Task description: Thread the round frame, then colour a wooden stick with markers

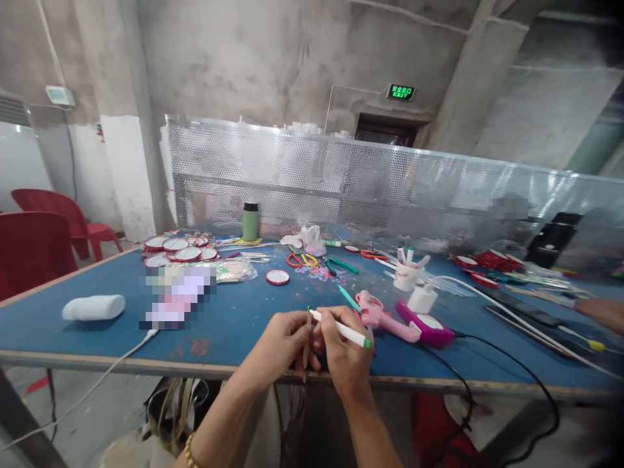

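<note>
Near the front edge of the table, my left hand (279, 346) is closed around a thin wooden stick (307, 356) held upright. A small dark green spot shows at the stick's top end. My right hand (347, 359) grips a white marker (345, 330) with a green end, like a pen. The marker's tip meets the top of the stick or lies very close to it. Just right of my hands lies a pink glue gun (385, 318), beside a magenta box (425, 328) with a cable. A teal pen-like thing (349, 298) lies behind my right hand.
On the blue table (234, 325) lie a white bottle (94, 307), a blurred phone on a cable, round red-rimmed discs (188, 254), one disc (277, 277) alone, and pliers (341, 265). A cup of markers (407, 276) stands right. Another person's arm (602, 313) reaches in at right.
</note>
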Motion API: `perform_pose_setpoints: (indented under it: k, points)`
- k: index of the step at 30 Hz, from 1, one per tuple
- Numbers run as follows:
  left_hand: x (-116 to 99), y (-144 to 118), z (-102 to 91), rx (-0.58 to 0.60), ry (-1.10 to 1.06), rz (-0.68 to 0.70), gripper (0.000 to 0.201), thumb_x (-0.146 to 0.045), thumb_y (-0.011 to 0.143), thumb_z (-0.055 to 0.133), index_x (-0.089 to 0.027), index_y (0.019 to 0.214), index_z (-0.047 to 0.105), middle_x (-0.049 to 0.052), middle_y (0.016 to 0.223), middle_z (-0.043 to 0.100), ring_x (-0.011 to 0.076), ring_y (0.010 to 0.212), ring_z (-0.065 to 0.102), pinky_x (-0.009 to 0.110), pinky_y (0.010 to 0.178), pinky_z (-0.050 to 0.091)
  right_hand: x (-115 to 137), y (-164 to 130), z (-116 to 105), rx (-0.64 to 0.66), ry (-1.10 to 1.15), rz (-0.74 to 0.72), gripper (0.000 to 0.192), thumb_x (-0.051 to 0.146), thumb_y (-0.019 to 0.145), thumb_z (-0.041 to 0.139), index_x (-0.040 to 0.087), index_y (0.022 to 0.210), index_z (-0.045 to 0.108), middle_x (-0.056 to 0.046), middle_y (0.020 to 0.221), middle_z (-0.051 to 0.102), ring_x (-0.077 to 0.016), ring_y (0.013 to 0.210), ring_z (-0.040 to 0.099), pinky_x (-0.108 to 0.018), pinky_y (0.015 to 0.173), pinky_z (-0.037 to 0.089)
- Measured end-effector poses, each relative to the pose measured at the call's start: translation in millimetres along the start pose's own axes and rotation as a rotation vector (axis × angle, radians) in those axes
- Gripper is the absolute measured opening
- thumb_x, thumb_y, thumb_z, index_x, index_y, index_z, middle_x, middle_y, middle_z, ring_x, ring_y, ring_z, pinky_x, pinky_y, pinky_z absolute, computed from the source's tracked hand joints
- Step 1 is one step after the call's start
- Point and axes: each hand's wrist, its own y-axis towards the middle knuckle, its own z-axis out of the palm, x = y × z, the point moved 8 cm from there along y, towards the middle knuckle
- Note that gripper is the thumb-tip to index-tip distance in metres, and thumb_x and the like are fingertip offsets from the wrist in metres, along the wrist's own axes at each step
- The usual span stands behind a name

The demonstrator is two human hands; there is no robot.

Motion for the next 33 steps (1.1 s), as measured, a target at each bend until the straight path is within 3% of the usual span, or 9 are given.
perform_pose_setpoints:
  k: [10, 17, 24, 33]
  points:
    - [3.5, 2.8, -5.3, -0.033, -0.157, 0.011, 0.029, -0.042, 0.089, 0.055, -0.014, 0.088, 0.055, 0.005, 0.067, 0.068, 0.0140, 0.053, 0.065, 0.020, 0.045, 0.051, 6.3, -6.1, -9.3, -0.109, 0.014, -0.071, 0.024, 0.031, 0.091, 0.059, 0.017, 0.073, 0.064, 0.005, 0.055, 0.057, -0.0090, 0.045, 0.053, -0.020, 0.046, 0.045]
    - [3.1, 3.2, -8.1, -0.076, -0.083, 0.012, 0.027, -0.040, 0.090, 0.053, -0.014, 0.085, 0.057, 0.004, 0.066, 0.065, 0.0109, 0.048, 0.059, 0.015, 0.033, 0.043, 6.1, -5.8, -4.5, -0.078, 0.033, -0.052, 0.022, 0.033, 0.091, 0.060, 0.017, 0.075, 0.065, 0.005, 0.054, 0.057, -0.0091, 0.044, 0.053, -0.018, 0.041, 0.046]
    - [4.6, 3.6, -5.3, -0.026, -0.112, 0.017, 0.029, -0.041, 0.091, 0.053, -0.014, 0.080, 0.056, 0.003, 0.067, 0.063, 0.0116, 0.051, 0.061, 0.020, 0.044, 0.053, 0.4, -6.8, -4.7, -0.027, -0.053, -0.109, 0.021, 0.032, 0.092, 0.058, 0.018, 0.079, 0.066, 0.001, 0.064, 0.062, -0.0118, 0.055, 0.057, -0.021, 0.049, 0.048]
    - [3.7, 1.3, -4.0, -0.013, -0.077, 0.023, 0.032, -0.044, 0.092, 0.050, -0.015, 0.079, 0.053, 0.001, 0.064, 0.061, 0.0103, 0.047, 0.059, 0.021, 0.046, 0.052, -1.2, -4.6, -1.3, 0.000, -0.014, -0.045, 0.022, 0.034, 0.092, 0.057, 0.017, 0.078, 0.065, 0.003, 0.057, 0.060, -0.0104, 0.046, 0.054, -0.020, 0.043, 0.046]
